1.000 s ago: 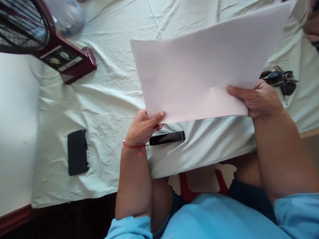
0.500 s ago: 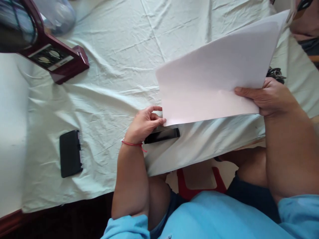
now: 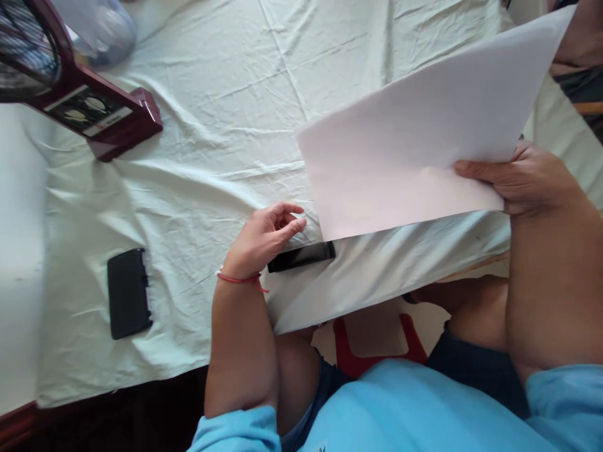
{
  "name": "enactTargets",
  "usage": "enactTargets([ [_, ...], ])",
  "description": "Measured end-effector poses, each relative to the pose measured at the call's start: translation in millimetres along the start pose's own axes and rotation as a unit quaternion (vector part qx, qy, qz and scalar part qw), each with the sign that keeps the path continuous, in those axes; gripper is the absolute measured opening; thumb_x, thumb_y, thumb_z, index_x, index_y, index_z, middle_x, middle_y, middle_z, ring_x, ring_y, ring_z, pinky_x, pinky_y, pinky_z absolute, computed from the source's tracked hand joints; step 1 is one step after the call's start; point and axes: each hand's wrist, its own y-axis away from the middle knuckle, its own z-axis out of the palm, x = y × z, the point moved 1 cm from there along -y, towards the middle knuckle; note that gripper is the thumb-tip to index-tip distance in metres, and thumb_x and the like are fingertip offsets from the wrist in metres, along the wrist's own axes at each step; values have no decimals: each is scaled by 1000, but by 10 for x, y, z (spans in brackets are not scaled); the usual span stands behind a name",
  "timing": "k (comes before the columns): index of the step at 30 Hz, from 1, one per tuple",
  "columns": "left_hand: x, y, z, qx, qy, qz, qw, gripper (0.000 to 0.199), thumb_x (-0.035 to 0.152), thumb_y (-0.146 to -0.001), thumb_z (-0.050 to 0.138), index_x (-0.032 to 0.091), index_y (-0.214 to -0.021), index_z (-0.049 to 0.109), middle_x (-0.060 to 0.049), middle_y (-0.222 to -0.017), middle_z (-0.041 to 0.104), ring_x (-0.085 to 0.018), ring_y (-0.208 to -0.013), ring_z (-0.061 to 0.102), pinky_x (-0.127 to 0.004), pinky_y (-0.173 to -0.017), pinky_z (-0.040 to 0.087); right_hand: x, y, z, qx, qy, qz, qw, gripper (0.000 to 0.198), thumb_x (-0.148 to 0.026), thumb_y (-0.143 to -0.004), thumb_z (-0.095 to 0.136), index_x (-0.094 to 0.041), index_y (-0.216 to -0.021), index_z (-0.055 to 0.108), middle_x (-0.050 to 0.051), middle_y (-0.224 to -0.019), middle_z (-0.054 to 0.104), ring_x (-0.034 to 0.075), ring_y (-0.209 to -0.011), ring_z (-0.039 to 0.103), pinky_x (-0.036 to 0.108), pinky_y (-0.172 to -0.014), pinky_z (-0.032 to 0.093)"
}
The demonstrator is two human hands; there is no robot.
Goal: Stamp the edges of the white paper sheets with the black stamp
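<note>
A large white sheet of paper (image 3: pixel 405 144) is held up over the cloth, tilted, its far right corner raised. My right hand (image 3: pixel 530 179) grips its right edge, thumb on top and the other fingers hidden underneath. Just left of the paper's near left corner is my left hand (image 3: pixel 268 235), fingers loosely curled and a gap between thumb and forefinger, holding nothing. A red string bracelet (image 3: pixel 240 277) circles that wrist. Partly behind the left hand, a flat black object like a phone (image 3: pixel 304 256) lies near the table edge.
Pale green cloth (image 3: pixel 211 169) with creases covers the table. A black phone case (image 3: pixel 128 294) lies at the left. At the upper left stand a dark red fan (image 3: pixel 125 125) and a clear plastic bag (image 3: pixel 101 37). Below the table edge is a red stool (image 3: pixel 343 348).
My left hand has let go of the paper's corner and drawn slightly left. My right hand has carried the sheet a little to the right.
</note>
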Motion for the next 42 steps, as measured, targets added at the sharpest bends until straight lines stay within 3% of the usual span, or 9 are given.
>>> enactTargets([
  [2,48,61,-48,-4,-2,22,1000,51,60,-88,98,20,-118,85,-7,-98,81,-22,-87,70,-33,-80,55,26,-27,-1,-5,-14,-8,1000,42,-12,-54,109,-20,-92,94,8,-111,92,24,-94,86,34,-80,75],
  [5,129,127,-100,-78,-43,55,994,44,56,-83,103,25,-110,86,-8,-110,83,-26,-98,71,-37,-92,58,69,-66,7,-14,-27,-14,999,42,-12,-54,108,-18,-93,94,10,-114,92,25,-98,86,37,-88,76],
  [8,185,146,-109,-159,-125,67,977,37,52,-83,102,28,-104,83,-5,-106,82,-27,-97,71,-38,-92,57,89,-74,32,-17,-31,-12,999,40,-10,-57,106,-17,-93,92,12,-115,91,28,-102,87,43,-97,77],
  [10,197,143,-104,-177,-158,56,970,34,52,-85,98,28,-103,81,-3,-101,80,-27,-93,71,-37,-87,56,95,-64,55,-22,-31,-10,999,38,-10,-60,106,-17,-94,91,11,-114,91,30,-105,88,47,-102,77],
  [28,140,108,-150,-136,-124,39,982,41,57,-81,101,26,-98,82,-3,-92,77,-25,-85,67,-33,-79,52,52,7,15,-37,7,13,999,37,-14,-58,108,-17,-92,93,12,-115,92,24,-94,85,31,-77,73],
  [33,144,112,-111,-136,-64,10,989,38,60,-93,90,23,-96,81,-4,-87,74,-21,-79,63,-30,-69,48,84,-11,38,-63,0,13,998,38,-18,-60,108,-16,-96,94,13,-119,92,25,-99,87,30,-80,73],
  [42,124,87,-43,-115,-83,-20,990,38,57,-88,91,23,-84,76,-2,-77,67,-17,-68,54,-26,-58,38,117,-36,63,-70,-5,18,997,36,-18,-58,109,-18,-90,94,10,-112,92,23,-91,86,28,-72,72],
])
